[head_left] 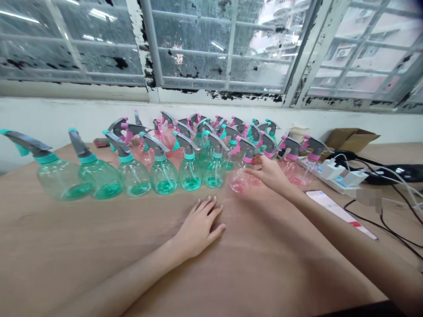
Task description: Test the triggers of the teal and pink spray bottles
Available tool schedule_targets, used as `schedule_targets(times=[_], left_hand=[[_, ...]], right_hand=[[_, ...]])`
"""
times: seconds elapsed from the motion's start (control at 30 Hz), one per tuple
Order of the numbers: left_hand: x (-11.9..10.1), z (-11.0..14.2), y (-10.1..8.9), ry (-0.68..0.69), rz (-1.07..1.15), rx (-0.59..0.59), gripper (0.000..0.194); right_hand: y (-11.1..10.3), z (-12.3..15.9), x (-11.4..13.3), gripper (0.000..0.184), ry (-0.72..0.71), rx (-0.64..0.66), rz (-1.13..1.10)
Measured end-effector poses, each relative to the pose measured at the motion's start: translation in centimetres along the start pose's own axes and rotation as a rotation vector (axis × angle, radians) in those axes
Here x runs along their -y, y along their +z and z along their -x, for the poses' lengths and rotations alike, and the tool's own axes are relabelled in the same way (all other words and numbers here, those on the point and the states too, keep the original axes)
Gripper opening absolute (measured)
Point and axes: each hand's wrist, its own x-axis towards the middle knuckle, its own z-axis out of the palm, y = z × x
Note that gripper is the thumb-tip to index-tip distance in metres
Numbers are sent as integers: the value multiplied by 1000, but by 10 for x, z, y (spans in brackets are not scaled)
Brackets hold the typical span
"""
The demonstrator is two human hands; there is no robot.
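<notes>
My left hand [200, 229] lies palm down on the table [99, 255], its fingers spread and nothing in it. Just beyond its fingertips stands a green spray bottle [214, 174] with a turquoise collar and grey trigger head. To the right, my right hand [268, 172] has its thumb and fingers at the neck and shoulder of a pink spray bottle [238, 181], which stands upright at the front of the group. Part of this bottle and the pink one behind it are hidden by the hand. Two more pink spray bottles [294, 169] stand beyond my right wrist.
Several green bottles [165, 178] form a front row to the left, with more pink and green ones behind. At right are a white power strip [340, 182] with chargers and cables, a phone-like flat slab [340, 213], and a cardboard box [350, 141]. Windows [228, 44] rise behind.
</notes>
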Motion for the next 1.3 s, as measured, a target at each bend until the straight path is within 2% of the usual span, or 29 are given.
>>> schedule_targets(times=[0.3,0.47,0.57,0.63,0.77,0.83,0.93,1.0,1.13,1.3], left_hand=[[1,-1,0,2,-14,6,51],[1,-1,-1,-3,-4,6,50],[0,-2,-2,-10,-13,14,50],[0,-3,-2,-12,-26,21,51],[0,-4,-3,-5,-45,27,50],[1,-4,-3,-4,-48,25,50],[0,-5,-5,-12,-45,29,50],[0,-4,-5,-17,-40,28,50],[1,-4,-4,-9,-37,9,50],[2,-4,-4,-6,-58,8,49]], right_hand=[[12,-13,-2,40,-36,-15,-24],[21,-17,-5,52,-36,-34,-70],[22,-7,-7,62,-27,-79,-96],[17,6,-10,62,-21,-118,-110],[-4,35,-22,39,-5,-185,-99],[-17,40,-30,36,14,-227,-60],[-28,32,-40,40,53,-284,9],[-28,20,-43,47,73,-290,45],[-14,-1,-43,59,125,-273,110],[-3,-1,-41,57,156,-243,189]])
